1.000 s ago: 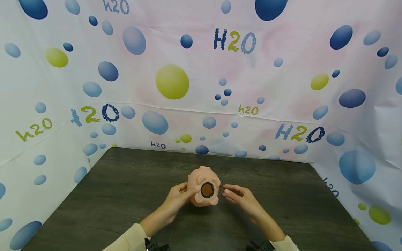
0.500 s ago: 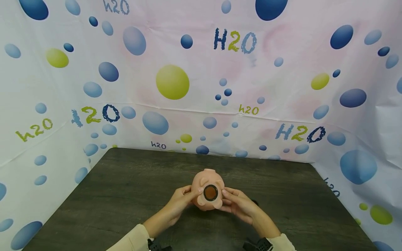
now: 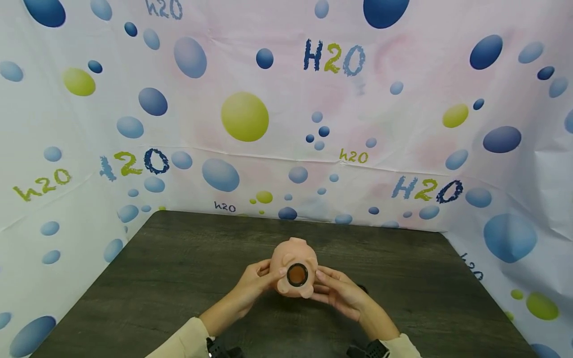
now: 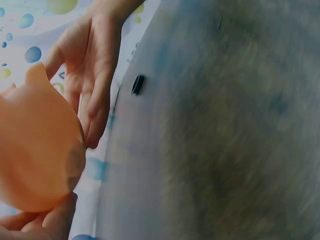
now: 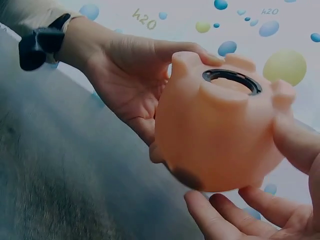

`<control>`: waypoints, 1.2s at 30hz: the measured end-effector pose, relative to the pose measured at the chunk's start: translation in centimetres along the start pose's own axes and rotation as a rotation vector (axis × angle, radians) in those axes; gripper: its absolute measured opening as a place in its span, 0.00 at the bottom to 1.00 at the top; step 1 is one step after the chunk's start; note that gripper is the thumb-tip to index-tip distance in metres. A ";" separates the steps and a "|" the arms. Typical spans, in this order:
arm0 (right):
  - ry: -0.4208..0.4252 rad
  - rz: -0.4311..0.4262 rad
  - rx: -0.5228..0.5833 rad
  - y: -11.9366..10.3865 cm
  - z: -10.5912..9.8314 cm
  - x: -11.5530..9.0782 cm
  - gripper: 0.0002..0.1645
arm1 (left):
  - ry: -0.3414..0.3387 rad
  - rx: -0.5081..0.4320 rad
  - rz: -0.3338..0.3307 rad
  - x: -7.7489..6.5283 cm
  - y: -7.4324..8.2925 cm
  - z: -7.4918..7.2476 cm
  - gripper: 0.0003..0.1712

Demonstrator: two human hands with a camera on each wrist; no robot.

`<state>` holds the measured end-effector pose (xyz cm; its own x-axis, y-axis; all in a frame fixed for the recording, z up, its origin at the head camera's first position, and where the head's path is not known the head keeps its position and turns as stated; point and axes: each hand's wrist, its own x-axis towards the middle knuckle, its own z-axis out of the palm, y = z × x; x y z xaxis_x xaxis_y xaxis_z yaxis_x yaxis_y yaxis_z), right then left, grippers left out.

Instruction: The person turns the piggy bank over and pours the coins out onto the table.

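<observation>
Tabletop [image 3: 197, 248] below; piggy bank [image 3: 290, 254], hole [image 3: 297, 275] toward head camera, long axis unclear.

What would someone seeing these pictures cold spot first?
Probably the pink piggy bank, held between the left hand and right hand, its black-rimmed opening facing the head camera. The eye would likely jump next to the backdrop behind the dark table, with its H2O lettering and big lime-green bubble.

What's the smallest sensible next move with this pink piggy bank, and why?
I'd probably tip the piggy bank slightly to turn its opening downward, in case anything is inside. The opening faces the head camera with no cover in it, and the left hand and right hand both hold the body. I can't make out any contents.
</observation>
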<state>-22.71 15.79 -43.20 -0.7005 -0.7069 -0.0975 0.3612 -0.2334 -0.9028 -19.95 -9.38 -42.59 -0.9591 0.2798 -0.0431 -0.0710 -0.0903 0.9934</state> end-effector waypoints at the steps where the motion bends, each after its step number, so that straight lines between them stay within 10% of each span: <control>1: 0.002 0.012 0.006 -0.1 0.1 0.0 0.36 | 0.005 0.010 0.018 0.0 0.2 -0.2 0.35; 16: -0.109 0.156 0.261 -1.2 0.9 -0.1 0.46 | -0.287 0.141 0.210 0.6 0.6 -1.3 0.43; 24: -0.288 0.121 0.406 -0.1 0.7 -0.4 0.39 | -0.314 0.144 0.243 0.8 0.2 -1.5 0.43; 36: -0.168 0.100 0.352 -0.2 1.1 -0.6 0.34 | -0.326 0.134 0.203 0.7 0.3 -1.5 0.44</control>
<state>-21.62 15.53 -42.51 -0.5512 -0.8304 -0.0810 0.6318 -0.3520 -0.6906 -21.05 -10.69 -42.44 -0.8112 0.5594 0.1701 0.1678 -0.0559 0.9842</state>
